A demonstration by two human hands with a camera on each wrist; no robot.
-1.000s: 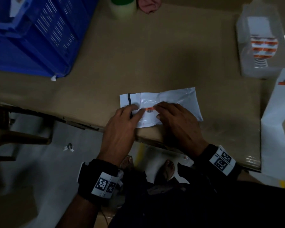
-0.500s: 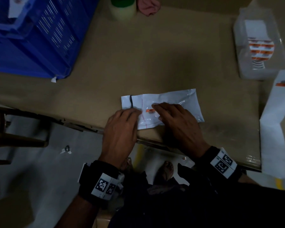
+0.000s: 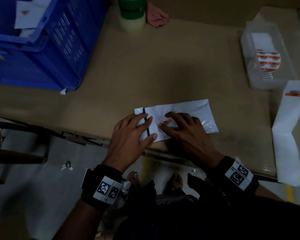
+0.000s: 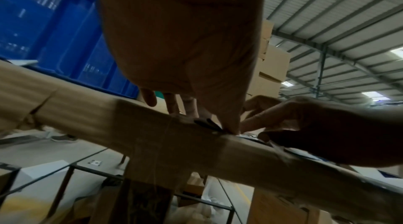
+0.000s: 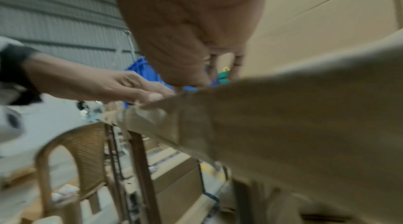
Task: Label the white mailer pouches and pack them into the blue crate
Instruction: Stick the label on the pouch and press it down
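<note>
Left hand [image 3: 128, 134] fingers straight, pressing flat on the left end of the white mailer pouch [image 3: 200, 112], across its black strip [image 3: 146, 122]. Right hand [image 3: 185, 131] fingers bent, tips down on the pouch middle at the orange-marked label [image 3: 165, 121]; not gripping anything. Pouch lies flat at the desk's [image 3: 163, 66] near edge, roughly mid-length. Blue crate [image 3: 42, 54] at far-left corner, white pouches [image 3: 29, 17] inside. Clear label box [image 3: 267, 54] far right, white backing sheet [image 3: 289, 135] along right edge.
</note>
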